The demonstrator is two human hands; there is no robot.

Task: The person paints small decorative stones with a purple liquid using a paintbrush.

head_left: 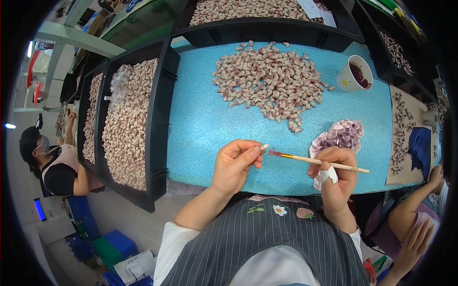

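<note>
Between thumb and forefinger of my left hand (235, 164) is a small whitish piece (265, 147); its exact kind is too small to tell. My right hand (338, 178), with white tape around one finger, grips a thin wooden paintbrush (305, 160). The brush's reddish bristles point at the whitish piece, close beside it. Under and behind the right hand lies a crumpled tissue (341, 136) stained purple. Farther off, a heap of small pale pieces with reddish tints (272, 78) spreads over the blue mat (200, 143). At the far right stands a white paper cup (347, 78) with dark red liquid inside.
Black crates (164, 100) full of similar pieces stand along the left and far edges (267, 35). Brown cardboard (400, 157) with rows of pieces and a dark blue cloth (420, 145) lies at right. Other people sit at left (62, 162) and right (405, 224).
</note>
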